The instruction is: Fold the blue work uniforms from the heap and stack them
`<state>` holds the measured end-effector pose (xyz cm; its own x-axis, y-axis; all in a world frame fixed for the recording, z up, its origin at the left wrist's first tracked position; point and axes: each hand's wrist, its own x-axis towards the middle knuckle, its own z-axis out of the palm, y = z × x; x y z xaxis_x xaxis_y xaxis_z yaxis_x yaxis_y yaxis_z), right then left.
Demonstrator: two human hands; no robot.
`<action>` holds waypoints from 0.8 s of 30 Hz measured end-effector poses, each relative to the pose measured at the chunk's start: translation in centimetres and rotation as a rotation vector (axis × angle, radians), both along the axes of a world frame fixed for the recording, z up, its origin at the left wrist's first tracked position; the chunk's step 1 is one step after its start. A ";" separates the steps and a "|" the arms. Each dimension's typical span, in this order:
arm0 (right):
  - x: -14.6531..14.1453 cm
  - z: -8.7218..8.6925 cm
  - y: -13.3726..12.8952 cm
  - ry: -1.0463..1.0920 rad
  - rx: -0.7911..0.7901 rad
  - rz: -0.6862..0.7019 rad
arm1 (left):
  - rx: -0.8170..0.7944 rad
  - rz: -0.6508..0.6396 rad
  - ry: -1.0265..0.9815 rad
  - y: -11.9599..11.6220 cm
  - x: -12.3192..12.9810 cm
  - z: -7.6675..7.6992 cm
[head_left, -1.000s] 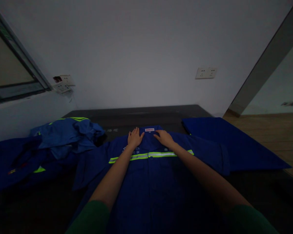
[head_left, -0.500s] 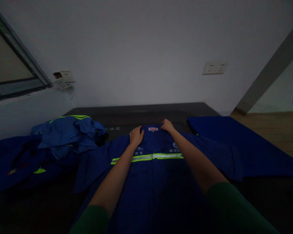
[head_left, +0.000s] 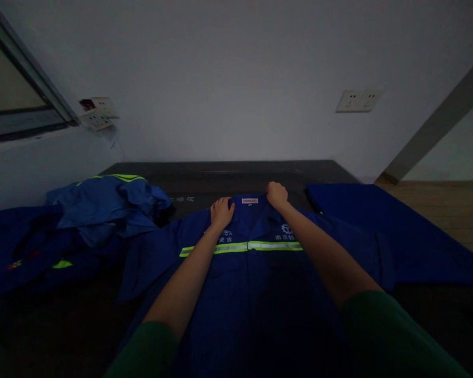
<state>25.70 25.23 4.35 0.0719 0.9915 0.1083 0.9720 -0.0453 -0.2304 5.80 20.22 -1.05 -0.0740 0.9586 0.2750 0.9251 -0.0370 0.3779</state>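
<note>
A dark blue short-sleeved work shirt (head_left: 230, 283) lies spread front side up, its collar away from me. Across its chest runs a yellow-green and silver reflective strip, with white lettering above it. My left hand (head_left: 222, 212) is at the left side of the collar, fingers bent over the cloth and thumb beside the neck opening. At the collar's right side, my right hand (head_left: 277, 195) is closed in a fist on the fabric. Between the two hands shows a small white neck label (head_left: 249, 200) with red print. The shirt's lower part fades into shadow.
Left of the shirt is a crumpled pile of blue garments (head_left: 102, 210) with reflective strips. A flat folded blue cloth (head_left: 362, 220) lies on the right. The dark table (head_left: 220, 167) meets a wall bearing sockets (head_left: 358, 101). A window (head_left: 19, 89) is at upper left.
My right hand has closed more fully on the collar and shifted slightly right. My left hand stays at its side of the collar. The whole view has tilted slightly.
</note>
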 end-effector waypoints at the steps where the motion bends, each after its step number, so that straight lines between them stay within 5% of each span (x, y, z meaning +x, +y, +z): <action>1: 0.1 0.4 -0.1 -0.012 0.002 0.012 | 0.000 -0.002 -0.002 0.0 0.0 0.0; 9: -0.3 2.1 -0.5 -0.096 -0.016 0.087 | -0.017 -0.003 -0.009 -0.1 -0.1 0.2; 20: -0.4 -0.1 -0.1 -0.084 -0.059 0.086 | 0.030 -0.006 0.022 -0.4 0.1 0.2; 24: -0.9 -1.1 0.1 -0.065 -0.044 0.089 | 0.137 -0.213 0.115 -0.6 0.3 0.5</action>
